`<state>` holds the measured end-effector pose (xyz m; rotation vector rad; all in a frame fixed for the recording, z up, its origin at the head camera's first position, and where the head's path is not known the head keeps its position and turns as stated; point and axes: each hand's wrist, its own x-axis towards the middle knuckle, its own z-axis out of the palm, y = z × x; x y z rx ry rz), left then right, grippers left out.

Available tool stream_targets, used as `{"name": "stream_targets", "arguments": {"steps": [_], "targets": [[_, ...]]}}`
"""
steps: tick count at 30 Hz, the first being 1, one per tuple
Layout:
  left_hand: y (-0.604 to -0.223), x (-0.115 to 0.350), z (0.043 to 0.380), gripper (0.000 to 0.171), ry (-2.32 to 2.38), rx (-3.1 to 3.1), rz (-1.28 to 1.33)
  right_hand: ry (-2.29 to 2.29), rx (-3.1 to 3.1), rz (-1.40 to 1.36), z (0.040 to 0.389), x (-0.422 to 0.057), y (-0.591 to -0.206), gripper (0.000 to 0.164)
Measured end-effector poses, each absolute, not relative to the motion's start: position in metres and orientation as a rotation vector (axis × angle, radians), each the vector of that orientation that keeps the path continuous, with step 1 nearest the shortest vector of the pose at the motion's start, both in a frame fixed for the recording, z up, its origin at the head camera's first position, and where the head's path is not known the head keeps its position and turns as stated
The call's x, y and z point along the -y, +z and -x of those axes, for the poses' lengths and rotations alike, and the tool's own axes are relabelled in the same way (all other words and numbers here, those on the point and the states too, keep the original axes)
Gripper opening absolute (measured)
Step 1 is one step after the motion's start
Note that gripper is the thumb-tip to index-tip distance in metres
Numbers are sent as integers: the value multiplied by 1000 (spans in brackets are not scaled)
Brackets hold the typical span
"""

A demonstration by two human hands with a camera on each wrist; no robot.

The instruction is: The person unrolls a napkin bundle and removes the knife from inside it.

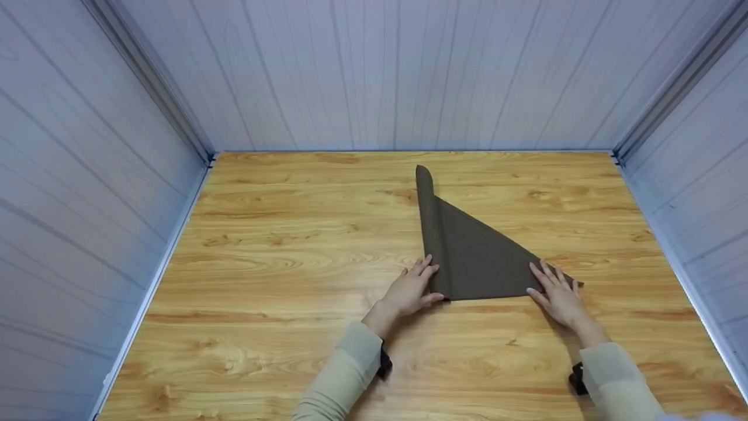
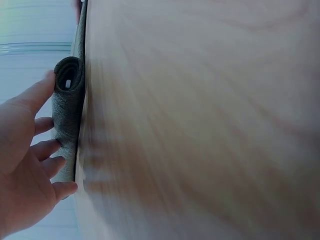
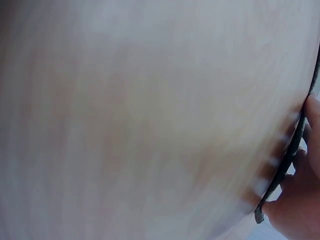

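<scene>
The wood tbl (image 1: 263, 263) holds a dark cloth (image 1: 485, 257), right of the middle, w/ a roll (image 1: 430, 228) along its left side. R hand (image 1: 561, 299) lies on the cloth's right corner, L hand (image 1: 406, 290) on the roll's near end; fingers out, no grip. Prob best: push evenly, keep cloth flat & roll tight.

Cloth (image 1: 491, 257) on table (image 1: 280, 263), roll (image 1: 430, 228) at left, wall (image 1: 374, 76) behind

Brown cloth (image 1: 485, 257), triangular, left side rolled
</scene>
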<state>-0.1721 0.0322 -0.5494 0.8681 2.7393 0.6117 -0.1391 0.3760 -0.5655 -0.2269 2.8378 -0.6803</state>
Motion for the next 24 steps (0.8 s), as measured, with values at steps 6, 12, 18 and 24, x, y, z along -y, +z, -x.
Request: {"name": "stream_targets", "arguments": {"steps": [6, 12, 18, 24], "targets": [[-547, -33, 173, 63, 542, -2760, -872, -679, -2838, 223, 139, -376, -564, 64], [-541, -35, 173, 63, 496, -2773, -873, -680, -2847, 218, 139, -376, -564, 63], [-534, -41, 173, 63, 434, -2802, -879, -678, -2848, 220, 140, -376, -565, 63], [-530, -51, 173, 61, 405, -2842, -894, -674, -2854, 229, 140, -375, -565, 63]]}}
